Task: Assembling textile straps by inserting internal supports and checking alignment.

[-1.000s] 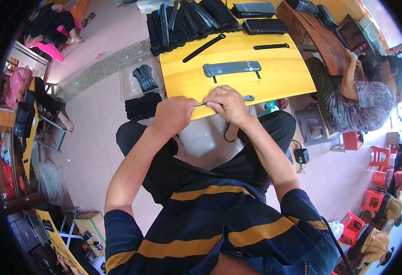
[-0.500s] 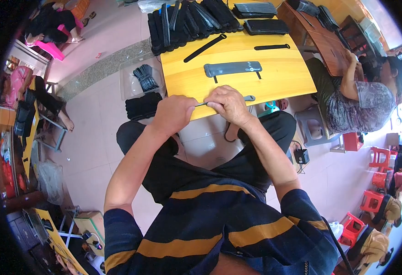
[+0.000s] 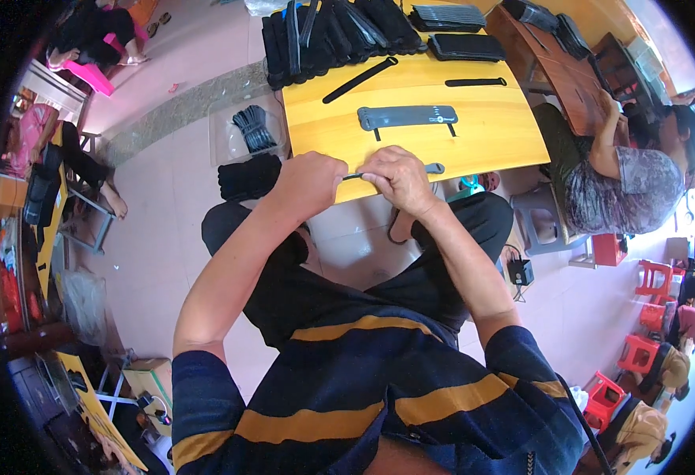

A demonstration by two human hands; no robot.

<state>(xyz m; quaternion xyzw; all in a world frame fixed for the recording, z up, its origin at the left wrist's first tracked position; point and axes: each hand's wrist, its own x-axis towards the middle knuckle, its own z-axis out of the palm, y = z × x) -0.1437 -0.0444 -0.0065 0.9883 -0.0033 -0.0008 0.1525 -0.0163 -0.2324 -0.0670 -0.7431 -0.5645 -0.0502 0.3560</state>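
Over the near edge of the yellow table (image 3: 514,146), my left hand (image 3: 314,184) and my right hand (image 3: 399,178) are both closed on one narrow dark strap (image 3: 352,176). A short stretch of it shows edge-on between my fingers. Its grey slotted end (image 3: 435,168) seems to stick out past my right hand. Just beyond my hands lies a flat grey-black stack of straps (image 3: 407,117) with pale print, two short dark strap pieces showing under its near edge. Farther off, a single black strap with a slotted end (image 3: 361,80) lies slanted, and another black strap (image 3: 475,82) lies to its right.
Many black straps (image 3: 335,39) are heaped at the table's far end, beside two neat stacks (image 3: 466,47). Left of the table are a clear plastic bin (image 3: 276,119) with a dark bundle and a black pile (image 3: 246,178). A person (image 3: 624,178) sits at the right-hand table.
My left hand has shifted slightly up and right, its fist turned more over the strap. My right hand keeps its place. The view has moved a little.
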